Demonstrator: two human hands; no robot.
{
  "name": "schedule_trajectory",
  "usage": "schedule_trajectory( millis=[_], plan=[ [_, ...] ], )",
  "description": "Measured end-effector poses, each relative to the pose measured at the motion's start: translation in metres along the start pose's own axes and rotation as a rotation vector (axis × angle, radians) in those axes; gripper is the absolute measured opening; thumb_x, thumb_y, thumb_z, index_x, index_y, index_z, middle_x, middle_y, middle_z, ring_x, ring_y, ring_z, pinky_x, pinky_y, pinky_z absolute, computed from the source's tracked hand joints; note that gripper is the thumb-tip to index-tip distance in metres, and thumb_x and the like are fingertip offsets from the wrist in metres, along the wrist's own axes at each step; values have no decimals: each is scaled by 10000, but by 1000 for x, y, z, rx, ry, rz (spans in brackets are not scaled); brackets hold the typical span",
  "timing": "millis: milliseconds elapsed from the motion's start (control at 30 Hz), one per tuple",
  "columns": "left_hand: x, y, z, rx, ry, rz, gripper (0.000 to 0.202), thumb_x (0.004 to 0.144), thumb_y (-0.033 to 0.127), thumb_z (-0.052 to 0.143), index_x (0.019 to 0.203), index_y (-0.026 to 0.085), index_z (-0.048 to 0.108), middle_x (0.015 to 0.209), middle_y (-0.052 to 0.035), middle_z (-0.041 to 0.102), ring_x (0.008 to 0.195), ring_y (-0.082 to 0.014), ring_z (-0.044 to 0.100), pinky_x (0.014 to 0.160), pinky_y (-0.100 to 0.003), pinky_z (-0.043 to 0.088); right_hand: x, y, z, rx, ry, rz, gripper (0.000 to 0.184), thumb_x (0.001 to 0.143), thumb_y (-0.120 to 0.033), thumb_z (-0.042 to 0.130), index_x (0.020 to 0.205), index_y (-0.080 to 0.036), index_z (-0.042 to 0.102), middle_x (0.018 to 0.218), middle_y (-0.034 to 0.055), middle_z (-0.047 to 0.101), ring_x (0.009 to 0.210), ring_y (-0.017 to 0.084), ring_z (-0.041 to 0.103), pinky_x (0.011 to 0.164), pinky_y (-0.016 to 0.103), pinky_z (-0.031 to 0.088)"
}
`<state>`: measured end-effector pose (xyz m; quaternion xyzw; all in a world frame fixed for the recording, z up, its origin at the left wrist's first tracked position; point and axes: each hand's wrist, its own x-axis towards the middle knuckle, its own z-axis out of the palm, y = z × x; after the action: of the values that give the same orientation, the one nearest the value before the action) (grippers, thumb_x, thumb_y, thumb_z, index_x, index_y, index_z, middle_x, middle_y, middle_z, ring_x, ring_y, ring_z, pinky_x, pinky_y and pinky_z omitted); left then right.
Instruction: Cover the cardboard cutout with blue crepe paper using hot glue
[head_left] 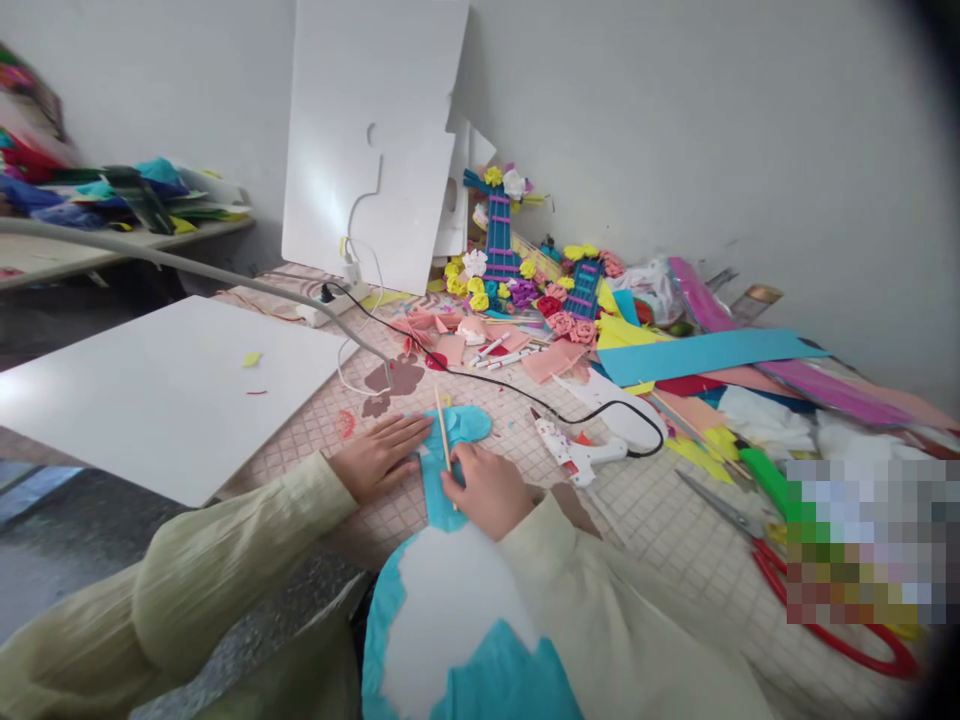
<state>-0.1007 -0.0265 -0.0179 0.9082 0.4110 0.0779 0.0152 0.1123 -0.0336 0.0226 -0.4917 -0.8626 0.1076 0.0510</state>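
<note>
A white board cutout point(457, 590) with a rounded body and a narrow neck extends from the table edge toward me, partly covered in turquoise crepe paper point(471, 424). My left hand point(381, 455) lies flat with fingers stretched out, its fingertips touching the paper at the left of the neck. Pinched in my right hand point(487, 488) is a thin wooden stick point(442, 430), held nearly upright over the turquoise neck. White board shows bare in the middle of the body, with turquoise paper along its left and lower edges.
A glue gun point(577, 448) with a black cord lies right of my hands. Red-handled scissors point(795, 570) sit farther right, near coloured paper strips point(705, 355). A large white board point(172, 390) is at left. Paper flowers point(510, 270) and a power strip point(334, 303) stand behind.
</note>
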Motion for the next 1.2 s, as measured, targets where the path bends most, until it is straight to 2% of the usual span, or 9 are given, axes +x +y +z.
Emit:
schedule_trajectory(
  millis=[267,433,600,667,800,900,967,1067,1200],
  plan=[
    [3,3,-3,-140,111,-5,449,905,323,307,1311,154,398,1353,-140,409,1243,-257,379,1032,-430,332,-4,-7,2,-29,5,-121,267,873,-285,382,1016,-180,582,912,66,637,795,174,605,623,258,399],
    [2,6,-5,-145,132,-73,443,895,331,319,1279,153,452,1201,-152,448,1095,-256,470,949,-409,411,-6,-9,2,-24,-5,-103,215,837,-215,407,930,-178,598,868,61,625,754,161,588,612,248,393],
    [0,4,-2,-120,130,-67,439,901,344,311,1284,171,437,1182,-135,429,1087,-250,450,939,-399,411,-28,-1,-17,34,79,-105,199,787,-145,445,876,-187,618,777,33,625,687,150,578,581,242,393],
    [0,4,-1,-115,135,-66,428,901,335,317,1272,164,444,1190,-133,425,1086,-247,450,936,-390,410,-50,12,-31,111,196,-121,220,799,-167,454,932,-219,622,738,8,620,633,128,565,583,235,411],
    [5,3,-8,-130,160,-49,375,898,276,309,1191,149,504,1143,-129,467,1047,-237,472,923,-389,399,-116,57,-54,165,570,-117,271,823,-167,459,1057,-212,589,735,20,637,579,108,564,585,226,460],
    [22,1,-20,-146,127,-54,322,886,278,313,973,157,598,989,-102,547,919,-218,513,861,-386,415,-168,97,-52,-4,745,65,274,795,-208,537,1063,-240,583,829,39,672,691,150,623,672,269,481],
    [38,1,-27,-142,76,-111,324,875,309,328,776,153,595,821,-76,571,798,-199,524,800,-369,426,-194,120,-40,-102,854,274,245,791,-279,540,1019,-216,607,824,56,680,675,171,633,687,305,483],
    [64,2,-31,-141,118,-178,333,862,344,330,716,154,561,753,-63,554,733,-186,521,735,-339,430,-211,150,-17,-199,796,490,283,780,-367,492,936,-185,642,709,54,676,568,185,620,567,314,478],
    [91,7,-24,-193,127,-287,317,828,398,361,756,167,566,804,-55,545,773,-185,537,720,-309,431,-200,181,2,-180,667,594,303,740,-362,462,817,-157,671,611,65,659,540,206,611,498,313,462]
  ],
)
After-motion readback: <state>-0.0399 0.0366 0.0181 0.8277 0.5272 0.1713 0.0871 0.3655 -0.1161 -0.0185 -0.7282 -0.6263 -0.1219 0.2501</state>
